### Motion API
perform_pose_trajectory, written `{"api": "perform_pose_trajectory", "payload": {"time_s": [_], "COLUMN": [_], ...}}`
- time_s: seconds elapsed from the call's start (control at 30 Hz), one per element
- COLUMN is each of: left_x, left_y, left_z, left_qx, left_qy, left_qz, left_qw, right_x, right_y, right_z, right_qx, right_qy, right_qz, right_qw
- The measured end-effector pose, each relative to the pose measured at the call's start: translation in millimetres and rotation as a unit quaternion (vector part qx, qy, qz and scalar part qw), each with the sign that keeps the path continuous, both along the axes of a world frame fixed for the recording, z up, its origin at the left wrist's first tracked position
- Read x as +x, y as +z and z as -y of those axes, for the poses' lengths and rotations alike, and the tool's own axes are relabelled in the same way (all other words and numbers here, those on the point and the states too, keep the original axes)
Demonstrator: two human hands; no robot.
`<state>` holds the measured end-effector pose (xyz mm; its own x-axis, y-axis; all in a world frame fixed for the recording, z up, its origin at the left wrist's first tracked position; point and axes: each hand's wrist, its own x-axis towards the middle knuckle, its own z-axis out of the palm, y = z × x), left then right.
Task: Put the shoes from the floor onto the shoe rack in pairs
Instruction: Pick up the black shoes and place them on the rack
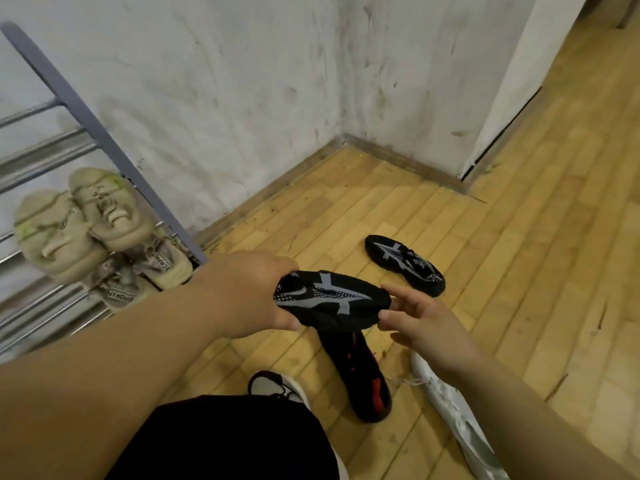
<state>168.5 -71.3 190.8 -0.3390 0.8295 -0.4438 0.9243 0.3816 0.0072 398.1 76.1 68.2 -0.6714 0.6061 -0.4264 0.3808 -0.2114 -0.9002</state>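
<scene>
A black shoe with grey markings hangs above the floor, held by my left hand at its heel end. My right hand pinches its toe end with the fingertips. Its matching black and grey shoe lies on the wooden floor a little beyond. A black shoe with red marks lies on the floor below the held one, and a white shoe lies under my right forearm. The metal shoe rack stands at the left against the wall, with two beige pairs on its shelves.
A grey and white shoe peeks out by my black-clad leg at the bottom. White walls meet in a corner ahead. A white door or panel stands at the right.
</scene>
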Motion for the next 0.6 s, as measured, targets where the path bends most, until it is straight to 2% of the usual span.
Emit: {"api": "perform_pose_trajectory", "payload": {"time_s": [0.1,0.2,0.23,0.3,0.37,0.5,0.6], "left_x": [0,1,2,3,2,-9,-24], "left_y": [-7,-15,-16,-15,-12,-8,-11], "left_z": [-18,-34,-39,-47,-54,-63,-60], "left_qx": [0.015,0.037,0.042,0.05,0.059,0.063,0.082], "left_qy": [0.043,0.093,0.107,0.13,0.154,0.227,0.302], "left_qz": [-0.01,0.015,0.027,0.048,0.064,0.138,0.183], "left_qw": [0.999,0.995,0.993,0.989,0.984,0.962,0.932], "right_x": [-23,-42,-47,-54,-57,-61,-62], "right_y": [-32,-80,-99,-131,-153,-181,-195], "right_z": [-43,-97,-115,-146,-170,-198,-201], "right_qx": [-0.049,0.001,0.051,0.152,0.203,0.212,0.197], "right_qy": [0.004,0.025,0.054,0.124,0.15,0.166,0.153], "right_qz": [0.007,0.114,0.171,0.286,0.368,0.413,0.404], "right_qw": [0.999,0.993,0.982,0.938,0.895,0.87,0.88]}}
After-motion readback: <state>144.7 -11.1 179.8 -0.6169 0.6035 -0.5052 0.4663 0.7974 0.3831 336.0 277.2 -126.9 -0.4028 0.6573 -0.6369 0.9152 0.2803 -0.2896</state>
